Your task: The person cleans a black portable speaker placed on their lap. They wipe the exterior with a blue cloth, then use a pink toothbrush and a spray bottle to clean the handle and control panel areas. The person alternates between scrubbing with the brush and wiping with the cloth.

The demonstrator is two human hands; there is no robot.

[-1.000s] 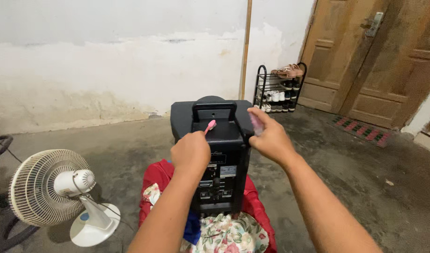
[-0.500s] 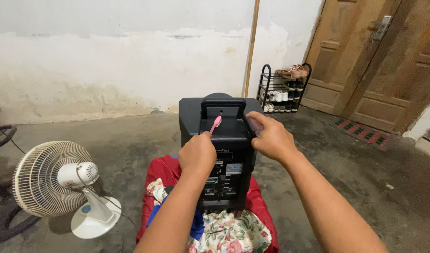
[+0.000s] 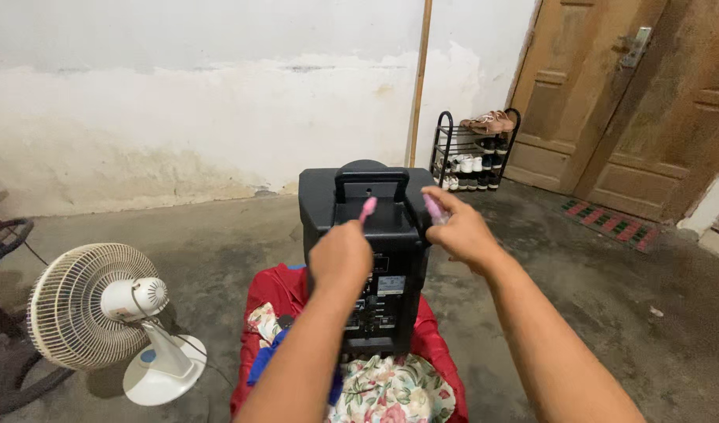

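We grip a pink brush (image 3: 367, 209) in our left hand (image 3: 340, 254) and a small pink item (image 3: 433, 208) in our right hand (image 3: 463, 231), both raised to reach the black speaker (image 3: 367, 258).

Stained white wall (image 3: 179, 102), concrete floor (image 3: 610, 298), wooden doors (image 3: 633, 102), shoe rack (image 3: 475, 153).

home entry room | shoe rack (image 3: 475, 150) | wooden doors (image 3: 649, 102) | fan (image 3: 101, 313)

The single head-worn camera is looking forward and slightly down along both outstretched forearms, sitting close above the black speaker (image 3: 367, 251) and facing the far white wall (image 3: 179, 102) and wooden doors (image 3: 633, 102).
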